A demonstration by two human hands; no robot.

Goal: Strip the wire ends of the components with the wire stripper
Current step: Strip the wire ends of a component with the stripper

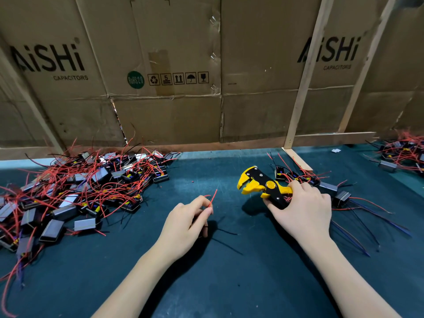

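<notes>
A dark green desk (220, 283) is carrying a big heap of red-wired components (75, 191) along its left edge. Toward the desk's far right, the right hand (300, 210) is gripping a yellow-and-black wire stripper (261, 187), its jaws gaping. The left hand (185, 223) is pinching a red wire (213, 198) mid-desk.

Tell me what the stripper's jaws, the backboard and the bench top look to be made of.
Wire stripper: head looks like moulded yellow plastic, matte, on a black body with shiny rivets; any metal blades are not visible. Backboard: brown corrugated cardboard, creased, stapled, printed. Bench top: dark green mat, dull and scuffed, probably rubber or vinyl.
</notes>
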